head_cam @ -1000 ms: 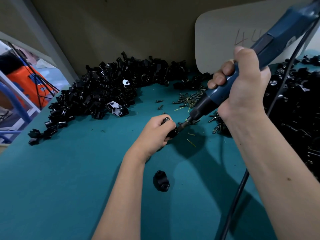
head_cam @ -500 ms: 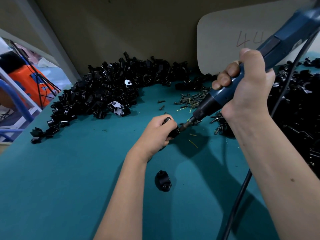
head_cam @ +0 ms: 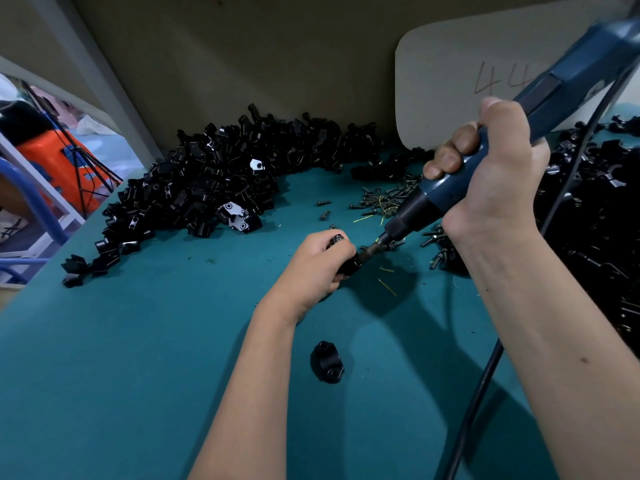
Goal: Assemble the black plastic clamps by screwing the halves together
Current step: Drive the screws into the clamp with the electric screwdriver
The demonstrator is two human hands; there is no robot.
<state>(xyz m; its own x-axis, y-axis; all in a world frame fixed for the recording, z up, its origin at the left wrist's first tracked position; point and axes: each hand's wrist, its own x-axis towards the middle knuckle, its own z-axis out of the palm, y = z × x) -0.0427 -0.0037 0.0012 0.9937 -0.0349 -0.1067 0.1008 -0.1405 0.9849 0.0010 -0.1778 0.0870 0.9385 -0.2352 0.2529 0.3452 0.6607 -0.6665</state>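
Observation:
My left hand (head_cam: 317, 265) grips a black plastic clamp (head_cam: 349, 263) just above the teal table, most of the clamp hidden under my fingers. My right hand (head_cam: 491, 181) holds a blue electric screwdriver (head_cam: 450, 192), slanted down to the left. Its bit (head_cam: 372, 248) touches the clamp's right side. A second black clamp (head_cam: 326, 362) lies alone on the table, nearer to me than my left hand.
A big heap of black clamp halves (head_cam: 221, 181) fills the back left, another heap (head_cam: 595, 216) the right. Loose screws (head_cam: 384, 199) lie scattered behind my hands. The screwdriver's black cable (head_cam: 481, 382) hangs under my right forearm. A grey board (head_cam: 446, 84) leans on the wall.
Both hands and the screwdriver stay in the same pose with the bit on the clamp; only the view has shifted a little.

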